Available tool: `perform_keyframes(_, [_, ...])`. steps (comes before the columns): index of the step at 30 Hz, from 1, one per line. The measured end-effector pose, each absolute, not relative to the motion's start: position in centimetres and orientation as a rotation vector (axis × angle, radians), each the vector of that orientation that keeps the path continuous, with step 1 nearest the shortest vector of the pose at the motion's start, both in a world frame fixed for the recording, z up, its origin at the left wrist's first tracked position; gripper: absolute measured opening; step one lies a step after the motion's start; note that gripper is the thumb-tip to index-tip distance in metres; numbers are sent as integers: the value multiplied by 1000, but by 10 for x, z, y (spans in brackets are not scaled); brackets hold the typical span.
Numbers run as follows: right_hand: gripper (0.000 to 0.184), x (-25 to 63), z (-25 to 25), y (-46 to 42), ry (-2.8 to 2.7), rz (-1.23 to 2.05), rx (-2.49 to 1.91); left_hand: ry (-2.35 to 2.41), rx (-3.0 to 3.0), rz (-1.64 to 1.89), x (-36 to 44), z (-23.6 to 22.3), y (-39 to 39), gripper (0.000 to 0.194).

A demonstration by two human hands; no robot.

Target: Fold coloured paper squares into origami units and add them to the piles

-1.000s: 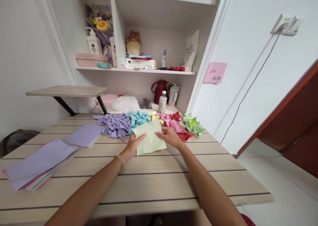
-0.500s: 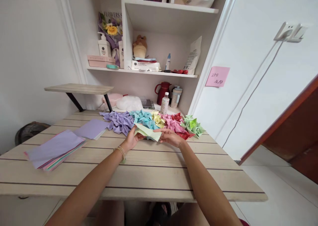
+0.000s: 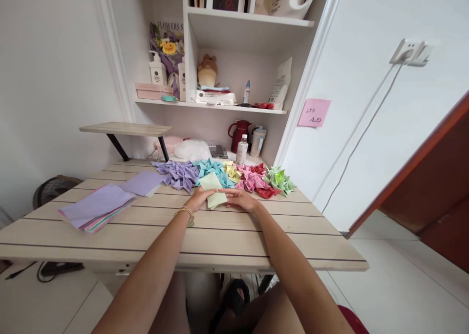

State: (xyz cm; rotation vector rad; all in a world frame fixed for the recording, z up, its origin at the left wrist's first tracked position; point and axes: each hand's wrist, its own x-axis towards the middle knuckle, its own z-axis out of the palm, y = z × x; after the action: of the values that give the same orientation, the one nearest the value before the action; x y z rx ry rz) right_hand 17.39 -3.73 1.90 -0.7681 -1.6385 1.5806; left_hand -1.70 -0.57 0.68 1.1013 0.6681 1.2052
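A pale green sheet of origami paper point(image 3: 210, 181) is held between both hands above the table, with a crease across its middle. My left hand point(image 3: 198, 198) pinches its left side, thumb on top. From the right, my right hand point(image 3: 242, 199) grips the same paper, fingers reaching over it. Just behind lie folded paper pieces in colour groups: purple point(image 3: 180, 174), blue point(image 3: 210, 167), yellow point(image 3: 231, 170), pink point(image 3: 251, 180), red point(image 3: 268, 192) and green point(image 3: 280, 180).
Left on the slatted table point(image 3: 227, 236) lie a stack of coloured paper point(image 3: 97, 204) and a smaller purple stack point(image 3: 143, 182). A small raised shelf point(image 3: 126, 128) stands behind them. At the back are a bottle point(image 3: 242, 149), a red jug point(image 3: 240, 136) and a tumbler point(image 3: 258, 142).
The green paper has been turned from lying wide to a more upright slant, and both hands have shifted on it, closer together. The camera view has moved slightly.
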Motion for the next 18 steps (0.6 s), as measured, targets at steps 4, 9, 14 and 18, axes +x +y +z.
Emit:
perform_keyframes(4, [36, 169, 14, -36, -1626, 1456, -826, 664, 1186, 1171, -19, 10, -9, 41])
perform_keyframes(9, [31, 162, 6, -33, -1578, 1323, -889, 683, 1256, 1157, -20, 7, -8, 40])
perform_keyframes(14, [31, 159, 3, -33, -1522, 1198, -949, 688, 1264, 1171, -19, 3, -2, 42])
perform_keyframes(18, [29, 160, 3, -33, -1496, 1108, -974, 669, 1269, 1175, -17, 3, 0, 41])
